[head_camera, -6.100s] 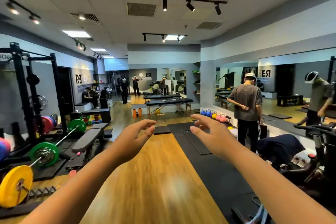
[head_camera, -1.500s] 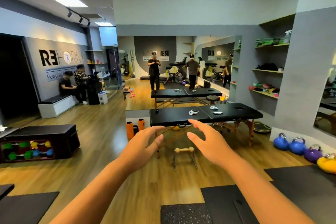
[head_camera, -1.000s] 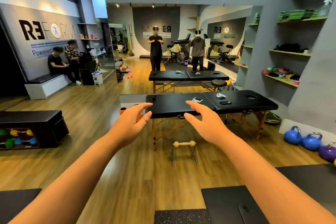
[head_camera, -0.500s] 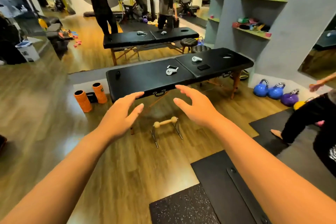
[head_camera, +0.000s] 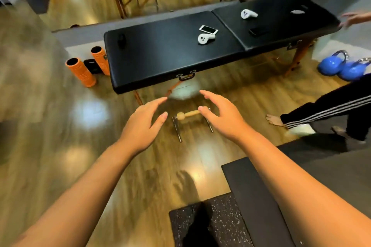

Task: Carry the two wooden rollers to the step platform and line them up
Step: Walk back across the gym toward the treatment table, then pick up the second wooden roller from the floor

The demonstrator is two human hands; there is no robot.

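Wooden roller [head_camera: 187,114] on floor betw. hands; left grip [head_camera: 143,124] & right grip [head_camera: 221,117] spread, empty.

Both bare forearms reached forward from the lower corners of the frame. The left hand [head_camera: 143,124] and right hand [head_camera: 222,115] hung mid-frame, palms down, fingers spread, empty.

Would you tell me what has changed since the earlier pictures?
The person walked up to the massage table; the view tipped down. Both open hands, left and right, now hover over the wooden roller on its metal stand. Nothing grasped; roller and table items unmoved.
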